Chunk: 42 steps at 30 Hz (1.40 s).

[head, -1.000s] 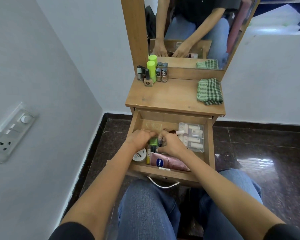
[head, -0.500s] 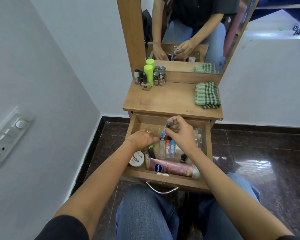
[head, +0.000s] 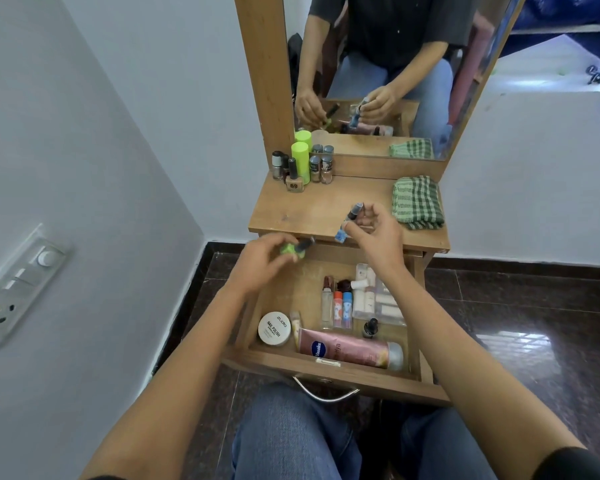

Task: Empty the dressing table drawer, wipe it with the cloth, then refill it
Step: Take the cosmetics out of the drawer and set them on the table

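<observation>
- My left hand pinched a green bottle above the drawer's 11 o'clock corner.
- My right hand curled round a blue bottle, perhaps a second one too; blur hid it.
- The cloth lay folded on the tabletop, at 2 o'clock from my right hand.
- The drawer stood open, a pink tube along its 6 o'clock wall.
</observation>
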Motion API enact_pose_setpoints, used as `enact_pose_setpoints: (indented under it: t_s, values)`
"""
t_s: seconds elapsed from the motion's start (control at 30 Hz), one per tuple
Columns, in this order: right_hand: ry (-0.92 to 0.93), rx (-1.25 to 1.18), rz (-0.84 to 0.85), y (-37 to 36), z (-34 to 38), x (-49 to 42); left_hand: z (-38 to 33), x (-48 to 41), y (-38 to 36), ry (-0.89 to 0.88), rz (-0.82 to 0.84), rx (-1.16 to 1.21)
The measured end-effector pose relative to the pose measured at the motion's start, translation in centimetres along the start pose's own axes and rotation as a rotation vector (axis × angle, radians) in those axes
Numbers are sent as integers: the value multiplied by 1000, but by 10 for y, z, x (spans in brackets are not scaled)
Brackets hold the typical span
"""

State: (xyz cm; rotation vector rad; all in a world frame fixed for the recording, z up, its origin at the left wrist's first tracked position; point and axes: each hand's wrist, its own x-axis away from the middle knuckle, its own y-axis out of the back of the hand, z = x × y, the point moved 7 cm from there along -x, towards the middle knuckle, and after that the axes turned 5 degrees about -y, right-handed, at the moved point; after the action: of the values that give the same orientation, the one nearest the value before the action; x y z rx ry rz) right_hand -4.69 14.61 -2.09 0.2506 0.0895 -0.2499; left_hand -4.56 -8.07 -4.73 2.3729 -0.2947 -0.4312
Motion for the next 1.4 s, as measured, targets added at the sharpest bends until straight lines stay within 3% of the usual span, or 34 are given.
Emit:
enact_pose_setpoints:
  t_s: [0.1,0.2,0.57,0.87,1.4]
  values:
    - [50,27,-6,-7,9,-16,1,-10,17,120,-316,221]
    - [65,93,12,-17,8,-30,2,-29,19,214,-425,257]
    - [88,97,52,-45,-5,-52,30,-78,21,389,-488,121]
    - [157,187,30,-77,0,-83,49,-102,35,330,-476,44]
    - [43,83,-89,-95,-4,-98,58,-109,26,271,-547,50]
